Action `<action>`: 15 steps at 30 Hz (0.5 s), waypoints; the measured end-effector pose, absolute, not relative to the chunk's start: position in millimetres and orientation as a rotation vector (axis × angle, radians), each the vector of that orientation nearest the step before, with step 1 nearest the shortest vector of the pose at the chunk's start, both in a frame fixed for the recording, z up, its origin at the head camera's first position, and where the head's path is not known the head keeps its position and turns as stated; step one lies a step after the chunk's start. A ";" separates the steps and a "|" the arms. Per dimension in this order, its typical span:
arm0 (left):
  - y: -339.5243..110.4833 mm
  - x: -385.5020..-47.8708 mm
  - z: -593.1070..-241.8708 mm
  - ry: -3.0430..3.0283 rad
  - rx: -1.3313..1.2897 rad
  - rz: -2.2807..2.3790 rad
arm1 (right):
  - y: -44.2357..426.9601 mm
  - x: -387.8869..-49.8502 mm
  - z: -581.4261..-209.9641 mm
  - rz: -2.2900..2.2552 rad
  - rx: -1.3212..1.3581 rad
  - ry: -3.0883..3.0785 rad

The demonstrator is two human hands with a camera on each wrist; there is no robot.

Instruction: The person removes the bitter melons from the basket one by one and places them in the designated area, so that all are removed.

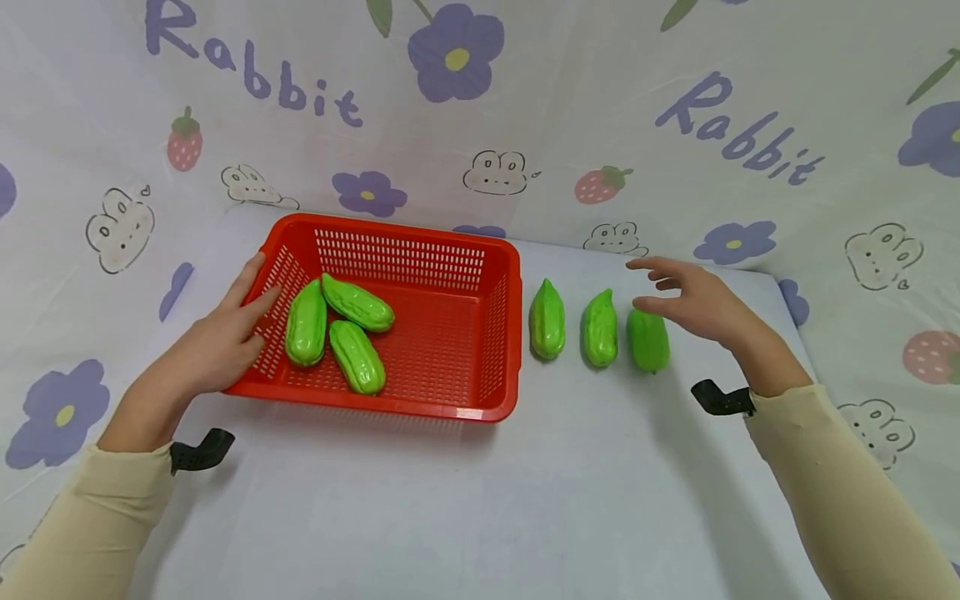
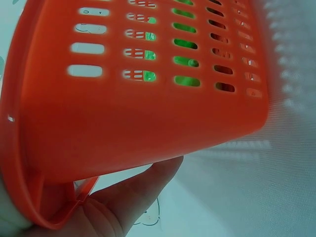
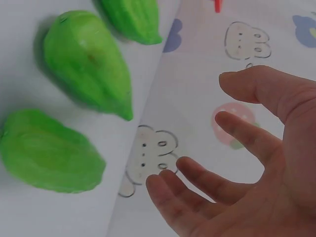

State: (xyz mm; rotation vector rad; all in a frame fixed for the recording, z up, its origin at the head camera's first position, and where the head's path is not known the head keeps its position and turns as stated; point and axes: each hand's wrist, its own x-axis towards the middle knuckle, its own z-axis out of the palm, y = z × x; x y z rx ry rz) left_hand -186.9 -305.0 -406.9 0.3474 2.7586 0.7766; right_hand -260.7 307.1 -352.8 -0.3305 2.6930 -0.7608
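My left hand [image 1: 217,337] grips the left end of a red plastic basket [image 1: 450,408], fingers at the rim. In the left wrist view, a digit [image 2: 148,185] lies against the outer wall. Inside the basket's left half lie three glossy green ridged vegetables with tapered ends, one of them the leftmost vegetable [image 1: 306,327]. Three similar ones stand in a row right of the basket: a near one [image 1: 547,321], a middle one [image 1: 600,329] and a far-right one [image 1: 648,343]. My right hand [image 1: 701,300] hovers above the far-right one, fingers spread and holding nothing.
A white table [image 1: 480,517] carries the basket and the loose vegetables. Behind it hangs a pale cloth [image 1: 420,142] printed with rabbits, flowers, strawberries and lettering. A small black device [image 1: 201,450] is worn at the left wrist, and another black device [image 1: 720,398] at the right.
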 end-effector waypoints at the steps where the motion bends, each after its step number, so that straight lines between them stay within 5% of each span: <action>1: -304.3 -186.9 -407.1 2.756 0.345 0.775 | 306.1 -260.4 -350.7 -0.762 -0.338 2.697; 15: -304.7 -189.4 -408.4 2.757 0.349 0.758 | 287.5 -262.3 -326.9 -0.816 -0.396 2.707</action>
